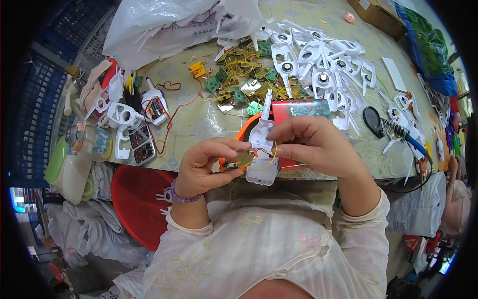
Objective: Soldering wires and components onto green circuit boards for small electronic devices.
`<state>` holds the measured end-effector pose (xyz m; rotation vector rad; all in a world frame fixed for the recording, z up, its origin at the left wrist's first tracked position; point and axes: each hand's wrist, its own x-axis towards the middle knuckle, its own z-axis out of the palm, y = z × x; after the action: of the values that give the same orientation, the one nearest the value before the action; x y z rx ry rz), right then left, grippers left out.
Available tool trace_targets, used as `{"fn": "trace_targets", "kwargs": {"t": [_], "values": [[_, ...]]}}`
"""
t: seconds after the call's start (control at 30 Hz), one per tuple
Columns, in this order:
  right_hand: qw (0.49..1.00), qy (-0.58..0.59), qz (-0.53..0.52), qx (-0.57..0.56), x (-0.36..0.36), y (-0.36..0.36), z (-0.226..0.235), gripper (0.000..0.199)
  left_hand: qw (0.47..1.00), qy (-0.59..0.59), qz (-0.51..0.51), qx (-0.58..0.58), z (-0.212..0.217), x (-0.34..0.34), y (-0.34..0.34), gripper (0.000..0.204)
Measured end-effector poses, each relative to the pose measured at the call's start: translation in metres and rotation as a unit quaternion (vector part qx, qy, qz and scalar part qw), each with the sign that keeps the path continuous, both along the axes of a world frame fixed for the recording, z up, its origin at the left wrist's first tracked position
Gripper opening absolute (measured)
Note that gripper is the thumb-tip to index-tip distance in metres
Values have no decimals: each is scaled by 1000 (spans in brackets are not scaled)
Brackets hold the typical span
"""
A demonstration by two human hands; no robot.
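My left hand pinches a small circuit board by its edge, between thumb and fingers. The board carries orange and metal parts, with thin wires running off it. One yellow wire loops from the board toward my right hand, whose thumb and forefinger close about its far end; the exact grip is partly hidden. Below the board, a white plastic housing half with a narrow handle lies with its hollow side up, over an orange-rimmed container and beside a red box.
Wired green circuit boards and white housings are heaped on the table's far side. A soldering iron rests in its coiled stand at right. Battery pack with red leads lies left; a red basin stands below the edge.
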<state>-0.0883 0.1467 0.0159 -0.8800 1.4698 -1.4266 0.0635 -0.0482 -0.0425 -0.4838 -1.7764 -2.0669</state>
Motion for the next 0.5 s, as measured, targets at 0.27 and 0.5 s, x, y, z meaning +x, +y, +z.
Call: {"fn": "trace_targets", "kwargs": {"t": [0.27, 0.5], "values": [[973, 214, -53, -69, 6, 16, 20, 11, 989, -66, 121, -59, 4, -15, 6, 52], [928, 309, -176, -113, 14, 14, 3, 13, 913, 15, 250, -323, 33, -31, 20, 45]]}}
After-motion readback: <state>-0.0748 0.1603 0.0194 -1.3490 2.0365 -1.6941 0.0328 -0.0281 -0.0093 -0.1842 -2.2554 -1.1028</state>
